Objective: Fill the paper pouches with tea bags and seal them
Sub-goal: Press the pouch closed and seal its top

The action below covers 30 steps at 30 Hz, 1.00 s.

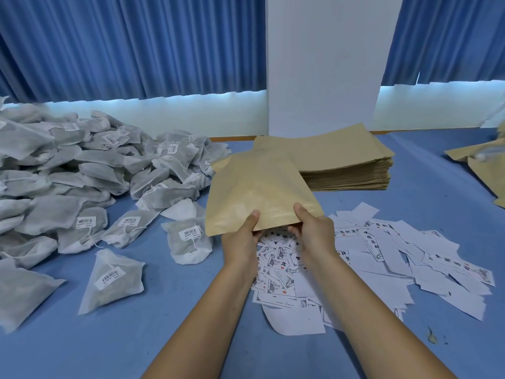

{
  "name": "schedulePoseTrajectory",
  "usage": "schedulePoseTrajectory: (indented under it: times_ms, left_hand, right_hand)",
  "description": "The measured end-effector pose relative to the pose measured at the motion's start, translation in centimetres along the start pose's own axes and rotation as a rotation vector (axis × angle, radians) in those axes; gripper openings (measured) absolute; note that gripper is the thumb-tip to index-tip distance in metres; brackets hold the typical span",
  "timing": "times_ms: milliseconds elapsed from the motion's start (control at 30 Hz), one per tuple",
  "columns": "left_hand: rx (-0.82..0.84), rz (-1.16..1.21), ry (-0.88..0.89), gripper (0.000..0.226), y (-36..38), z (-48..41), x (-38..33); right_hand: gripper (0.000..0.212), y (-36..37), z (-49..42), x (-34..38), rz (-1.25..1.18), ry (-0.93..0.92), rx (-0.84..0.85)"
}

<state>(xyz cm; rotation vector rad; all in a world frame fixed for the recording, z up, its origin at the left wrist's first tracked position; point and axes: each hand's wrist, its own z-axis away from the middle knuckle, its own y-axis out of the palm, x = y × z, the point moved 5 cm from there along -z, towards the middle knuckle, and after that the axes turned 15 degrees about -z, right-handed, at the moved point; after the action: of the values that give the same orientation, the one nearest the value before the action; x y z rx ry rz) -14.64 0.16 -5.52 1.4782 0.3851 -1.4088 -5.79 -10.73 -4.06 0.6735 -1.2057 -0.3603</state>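
left hand (241,237), right hand (314,232): fingers grip paper pouch (259,184) at near edge | far edge near pouch stack (344,162) | bare bench (164,310) strip between tea bags (90,170) and labels (382,258)

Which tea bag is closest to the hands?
The tea bag with the barcode label, lying just beside the left hand that holds the paper pouch. The other tea bags lie farther left, most in a big pile.

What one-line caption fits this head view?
Left hand and right hand hold a paper pouch over scattered labels; tea bags piled left, pouch stack behind.
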Motion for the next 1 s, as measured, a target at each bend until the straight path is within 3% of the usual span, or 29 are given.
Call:
schedulePoseTrajectory:
  times_ms: [133,200,300,433,567,800,1000]
  left_hand:
    - [-0.031,-0.039,-0.008,0.033,-0.3,-0.2,0.1]
    - [-0.104,-0.026,-0.027,0.02,-1.1,-0.6,-0.2]
    - [-0.165,-0.129,-0.028,0.01,-1.9,-1.2,-0.8]
    - [-0.139,-0.139,-0.024,0.009,-2.0,-1.5,-0.9]
    - [-0.02,-0.041,-0.038,0.019,-1.4,-1.3,-1.2]
    - [0.16,-0.035,0.067,0.025,2.0,0.6,-2.1]
    - [0.397,-0.123,0.013,0.026,11.5,5.4,1.0]
  right_hand:
    - [0.006,-0.3,-0.3,-0.1,0.044,-0.005,-0.034]
    - [0.007,-0.6,-0.5,0.1,-0.003,0.008,-0.066]
    - [0.02,-1.0,-0.7,0.6,0.01,0.014,-0.101]
    - [0.034,-1.0,-0.7,0.6,0.23,-0.034,-0.02]
    - [0.038,-0.5,-0.6,1.8,0.379,-0.147,0.041]
    - [0.038,-1.4,2.5,7.2,0.17,-0.34,0.142]
    - [0.038,-8.8,3.8,15.1,0.129,-0.466,-0.094]
